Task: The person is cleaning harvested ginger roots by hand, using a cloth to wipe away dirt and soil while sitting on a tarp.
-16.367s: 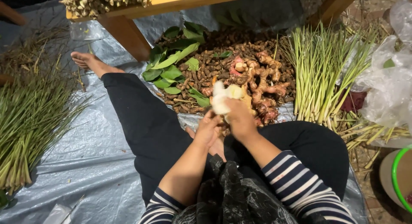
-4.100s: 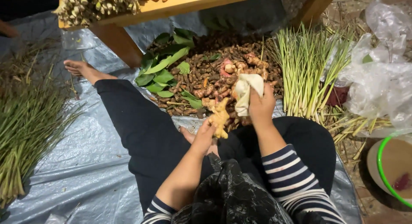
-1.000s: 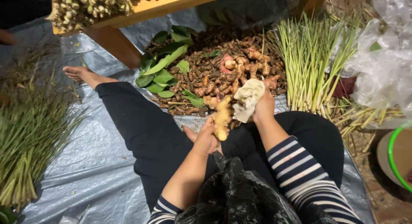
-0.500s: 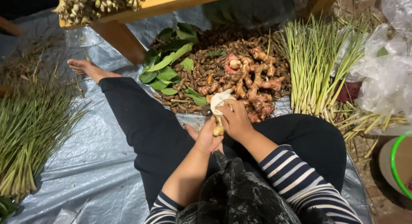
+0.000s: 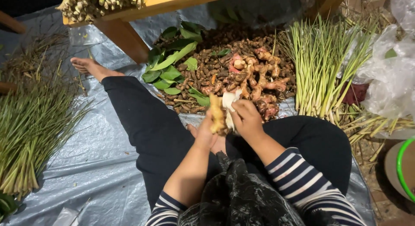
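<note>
A ginger root (image 5: 217, 115) is gripped in the left hand (image 5: 206, 133) — wiped with a white cloth (image 5: 229, 100) clutched by the right hand (image 5: 245, 118). Cleaning seems midway; a heap of roots (image 5: 242, 76) is left — apparently untouched.

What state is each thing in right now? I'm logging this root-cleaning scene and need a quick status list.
Left hand: closed around the ginger root.
Ginger root: held upright, off the pile.
Right hand: pressing the white cloth against the root.
White cloth: crumpled, in the right hand.
Root pile: heaped loose on the tarp.
Green leaves: lying loose beside the pile.
Lemongrass stalks: laid in a bunch, unbound.
</note>
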